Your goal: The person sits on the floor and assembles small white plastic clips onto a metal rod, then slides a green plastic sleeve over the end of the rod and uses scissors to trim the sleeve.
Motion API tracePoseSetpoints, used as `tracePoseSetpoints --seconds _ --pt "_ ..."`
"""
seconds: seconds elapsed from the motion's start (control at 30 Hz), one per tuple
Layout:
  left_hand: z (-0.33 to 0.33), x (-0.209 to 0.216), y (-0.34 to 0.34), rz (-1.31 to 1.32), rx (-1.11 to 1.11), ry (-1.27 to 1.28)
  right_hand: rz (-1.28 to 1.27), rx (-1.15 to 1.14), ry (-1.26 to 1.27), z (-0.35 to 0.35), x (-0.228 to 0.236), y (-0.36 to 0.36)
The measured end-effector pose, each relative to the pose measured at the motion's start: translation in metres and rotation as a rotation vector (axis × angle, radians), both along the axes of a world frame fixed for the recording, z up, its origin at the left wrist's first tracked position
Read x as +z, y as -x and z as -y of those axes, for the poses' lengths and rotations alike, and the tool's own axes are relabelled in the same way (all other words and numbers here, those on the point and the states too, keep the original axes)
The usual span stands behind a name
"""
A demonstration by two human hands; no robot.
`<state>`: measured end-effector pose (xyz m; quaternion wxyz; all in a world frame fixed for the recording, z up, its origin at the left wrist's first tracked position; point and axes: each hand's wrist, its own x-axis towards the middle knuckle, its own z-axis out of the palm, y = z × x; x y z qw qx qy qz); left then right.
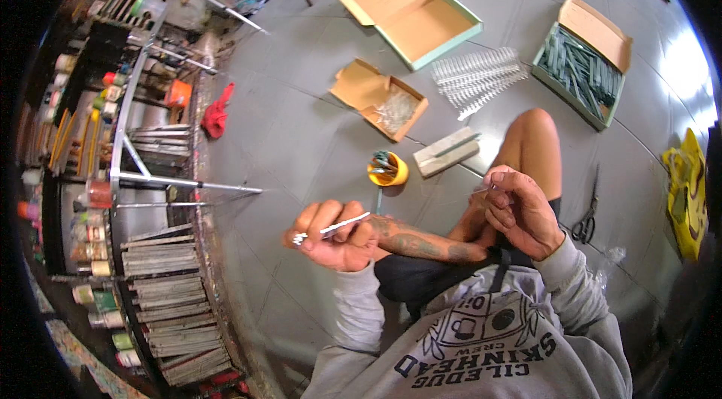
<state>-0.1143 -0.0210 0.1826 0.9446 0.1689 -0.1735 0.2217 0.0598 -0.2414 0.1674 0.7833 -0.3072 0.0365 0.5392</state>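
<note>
My left hand (335, 241) is raised with curled fingers around a thin white strip (346, 224); a small white end pokes out on the other side of the fist. Level with it on the right, my right hand (526, 215) has its thumb and fingertips pinched together. Something thin and clear shows at those fingertips, too small to name. Beyond my hands, a yellow cup (402, 172) holds several slim tools. Beside the cup lies a pale block (429, 163) with a grey-green stick (457, 145) on top.
On the tiled floor are rows of clear plastic pieces (481, 75), a small open carton (361, 91), a large open box (429, 27) and a box of dark green sticks (579, 72). Scissors (585, 226) and a yellow bag (686, 196) lie right; a cluttered shelf (124, 173) stands left.
</note>
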Motion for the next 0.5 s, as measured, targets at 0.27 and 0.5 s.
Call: tracePoseSetpoints --seconds 0.27,0.5 --pt "0.018 -0.049 0.018 -0.195 0.046 0.018 0.510 -0.425 0.826 0.222 -0.160 -0.044" --pt "0.078 -0.109 0.014 -0.855 0.321 -0.414 1.587 -0.091 1.978 0.307 -0.184 0.010"
